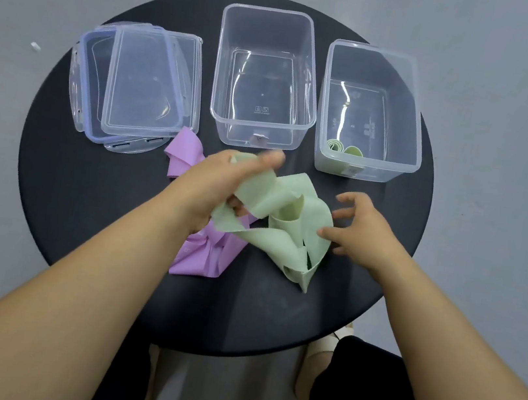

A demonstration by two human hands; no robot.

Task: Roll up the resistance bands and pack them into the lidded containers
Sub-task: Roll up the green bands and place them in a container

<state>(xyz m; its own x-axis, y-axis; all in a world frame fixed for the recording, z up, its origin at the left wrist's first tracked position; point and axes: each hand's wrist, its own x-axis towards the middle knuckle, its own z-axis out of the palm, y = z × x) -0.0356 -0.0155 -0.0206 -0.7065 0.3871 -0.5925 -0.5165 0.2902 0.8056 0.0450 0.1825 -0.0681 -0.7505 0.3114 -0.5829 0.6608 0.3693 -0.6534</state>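
A plain indoor room, kind unclear: a small round black table [83,207] on bare grey floor [510,99].

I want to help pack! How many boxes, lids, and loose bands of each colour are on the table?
Clear boxes: 2
Lids: 2
Loose green bands: 1
Loose purple bands: 1
Total: 6

two containers [262,97], two lids [153,80], two loose bands [284,237].
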